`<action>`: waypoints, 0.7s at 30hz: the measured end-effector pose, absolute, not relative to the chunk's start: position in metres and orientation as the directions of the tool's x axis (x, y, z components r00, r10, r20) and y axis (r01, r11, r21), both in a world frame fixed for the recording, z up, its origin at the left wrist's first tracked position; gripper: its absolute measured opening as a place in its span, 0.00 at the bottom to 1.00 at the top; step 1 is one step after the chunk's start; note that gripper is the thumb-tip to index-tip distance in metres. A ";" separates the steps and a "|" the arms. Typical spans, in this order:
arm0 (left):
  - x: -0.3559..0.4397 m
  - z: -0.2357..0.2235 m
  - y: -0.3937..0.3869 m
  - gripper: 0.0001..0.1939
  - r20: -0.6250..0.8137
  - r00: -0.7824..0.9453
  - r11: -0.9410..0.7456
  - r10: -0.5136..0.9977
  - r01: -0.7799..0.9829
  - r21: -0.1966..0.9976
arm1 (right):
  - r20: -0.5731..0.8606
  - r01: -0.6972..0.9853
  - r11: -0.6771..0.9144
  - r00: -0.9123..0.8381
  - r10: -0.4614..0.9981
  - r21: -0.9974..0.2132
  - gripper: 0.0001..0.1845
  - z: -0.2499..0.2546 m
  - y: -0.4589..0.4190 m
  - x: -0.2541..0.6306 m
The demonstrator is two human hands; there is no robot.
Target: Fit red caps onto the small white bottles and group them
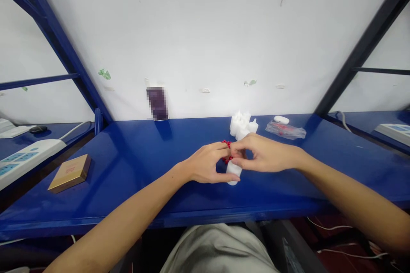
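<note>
A small white cylinder (233, 172), which looks like an LED candle, lies between my hands just above the blue table. My left hand (209, 163) is closed around it, its thumb along the near side. A ring of small red beads (226, 144) shows beside it, partly hidden by my fingers. My right hand (261, 152) pinches at the beads from the right, with thumb and forefinger together near the cylinder's end. Fingers hide the exact contact. Just behind my hands stands a cluster of white LED candles (238, 124) with pointed tips.
A clear plastic bag (285, 130) with something red in it lies at the back right, a white case (281, 119) behind it. A gold box (70, 172) and a white power strip (28, 160) are at the left. A blurred dark rectangle (157, 103) leans against the wall.
</note>
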State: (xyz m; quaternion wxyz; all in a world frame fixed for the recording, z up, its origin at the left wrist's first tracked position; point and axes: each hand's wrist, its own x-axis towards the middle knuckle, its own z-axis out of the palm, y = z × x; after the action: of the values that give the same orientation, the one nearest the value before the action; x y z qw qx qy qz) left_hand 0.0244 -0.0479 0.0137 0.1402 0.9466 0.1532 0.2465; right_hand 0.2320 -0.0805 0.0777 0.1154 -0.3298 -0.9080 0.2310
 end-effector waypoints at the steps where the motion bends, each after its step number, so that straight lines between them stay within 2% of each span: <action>1: 0.024 0.012 -0.047 0.20 0.422 0.833 -0.911 0.358 0.211 0.355 | 0.077 0.541 0.685 -0.755 0.651 -0.488 0.13 0.078 -0.079 0.229; 6: 0.011 0.011 -0.034 0.11 0.427 0.799 -0.898 0.424 0.307 0.316 | 0.179 0.549 0.623 -0.654 0.735 -0.556 0.15 0.074 -0.063 0.232; 9: -0.003 0.011 -0.019 0.10 0.420 0.769 -0.875 0.482 0.397 0.276 | 0.373 0.572 0.576 -0.441 0.816 -0.584 0.14 0.065 -0.054 0.239; 11: -0.012 0.011 -0.009 0.09 0.415 0.734 -0.843 0.537 0.453 0.289 | 0.465 0.579 0.602 -0.387 0.796 -0.550 0.12 0.058 -0.052 0.242; 13: -0.018 0.009 -0.002 0.09 0.396 0.705 -0.808 0.589 0.501 0.311 | 0.420 0.577 0.653 -0.500 0.758 -0.491 0.10 0.051 -0.054 0.241; 16: -0.019 0.005 0.003 0.10 0.351 0.678 -0.762 0.646 0.539 0.360 | 0.211 0.594 0.735 -0.712 0.669 -0.327 0.07 0.043 -0.058 0.237; 19: -0.014 0.000 0.004 0.15 0.332 0.649 -0.727 0.684 0.576 0.373 | 0.152 0.624 0.767 -0.752 0.641 -0.148 0.07 0.037 -0.059 0.234; 21: -0.010 -0.003 0.004 0.18 0.328 0.642 -0.721 0.693 0.598 0.351 | 0.162 0.646 0.757 -0.740 0.653 -0.097 0.08 0.033 -0.059 0.232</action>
State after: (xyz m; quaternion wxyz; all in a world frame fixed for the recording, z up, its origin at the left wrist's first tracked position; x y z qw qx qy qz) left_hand -0.0103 0.0040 -0.0027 0.1056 0.9000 0.3584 0.2244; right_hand 0.2322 -0.0594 0.0334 0.0931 -0.3483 -0.9326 0.0170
